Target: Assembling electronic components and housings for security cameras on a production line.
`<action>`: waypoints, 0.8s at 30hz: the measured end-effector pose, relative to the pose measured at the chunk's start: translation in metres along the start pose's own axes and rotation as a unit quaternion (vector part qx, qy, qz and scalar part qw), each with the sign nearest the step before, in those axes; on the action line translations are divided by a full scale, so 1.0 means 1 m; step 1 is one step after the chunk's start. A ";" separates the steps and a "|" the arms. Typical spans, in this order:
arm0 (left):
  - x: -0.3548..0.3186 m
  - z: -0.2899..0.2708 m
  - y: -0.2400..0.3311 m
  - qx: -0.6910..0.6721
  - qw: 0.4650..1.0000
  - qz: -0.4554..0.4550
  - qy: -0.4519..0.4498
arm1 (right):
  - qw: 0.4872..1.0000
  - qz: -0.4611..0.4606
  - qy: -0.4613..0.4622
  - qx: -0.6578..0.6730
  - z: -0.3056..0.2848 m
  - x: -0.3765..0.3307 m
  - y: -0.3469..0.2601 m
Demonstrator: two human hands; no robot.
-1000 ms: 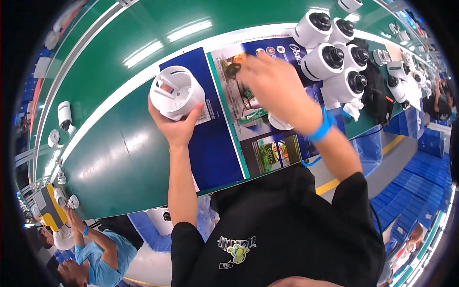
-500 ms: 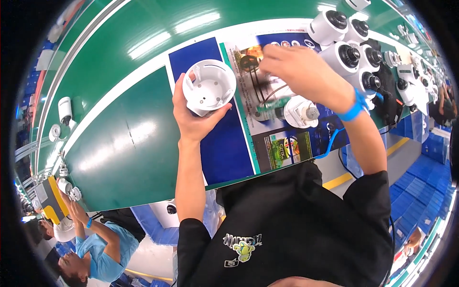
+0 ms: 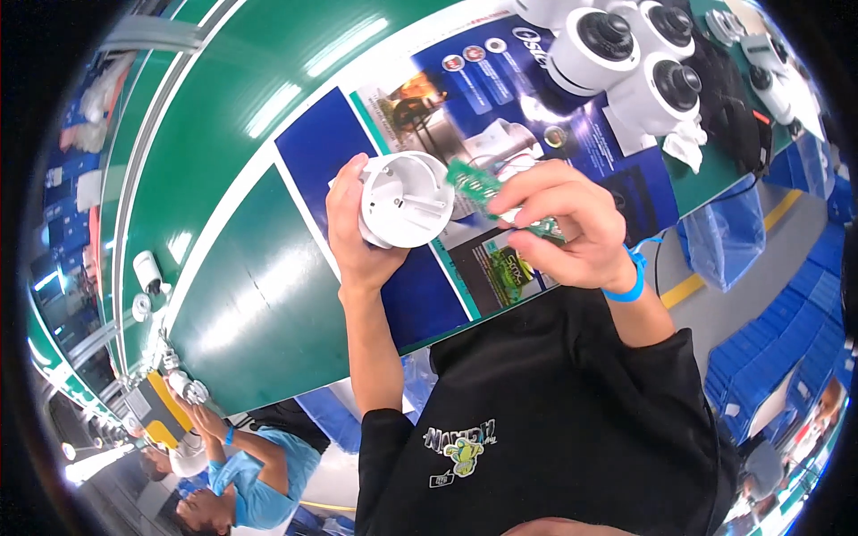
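Note:
My left hand (image 3: 362, 246) is wrapped round a white round camera housing (image 3: 416, 225), whose open hollow faces up toward me. Close to its right rim, a green circuit board (image 3: 474, 183) is pinched between the thumb and fingers of my right hand (image 3: 572, 228). The board slants, its free end pointing at the housing; in this view I cannot tell whether they touch. More green board shows under my right fingers, and whatever sits behind them is hidden. Beneath both hands lies a printed mat (image 3: 487, 98) with dark blue panels.
Several white dome cameras (image 3: 594, 45) stand at the right, beside a black cloth or bag (image 3: 728, 116). A crumpled white piece (image 3: 685, 145) lies near them. At the lower left a co-worker in a blue shirt (image 3: 268, 473) handles white parts. A small white camera (image 3: 147, 271) lies on the green table.
My right hand has come down from the upper mat and lifted the green board toward the housing. The white round part seen on the mat no longer shows there. My left hand still holds the housing, now tilted differently.

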State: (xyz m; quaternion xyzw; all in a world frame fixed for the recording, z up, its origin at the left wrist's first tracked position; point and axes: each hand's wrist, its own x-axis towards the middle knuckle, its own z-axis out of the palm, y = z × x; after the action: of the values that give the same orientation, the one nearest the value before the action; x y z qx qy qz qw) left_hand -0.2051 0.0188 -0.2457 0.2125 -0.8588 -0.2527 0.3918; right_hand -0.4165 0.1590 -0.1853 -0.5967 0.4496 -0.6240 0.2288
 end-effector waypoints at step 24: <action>0.003 0.013 0.012 0.150 0.978 0.144 0.030 | 0.986 0.051 0.113 -0.113 0.026 0.002 -0.004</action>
State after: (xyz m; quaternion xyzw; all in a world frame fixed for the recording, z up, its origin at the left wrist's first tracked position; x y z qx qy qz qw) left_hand -0.2188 0.0297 -0.2439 0.1508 -0.8964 -0.0551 0.4132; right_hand -0.3915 0.1514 -0.1842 -0.5208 0.5702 -0.6198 0.1393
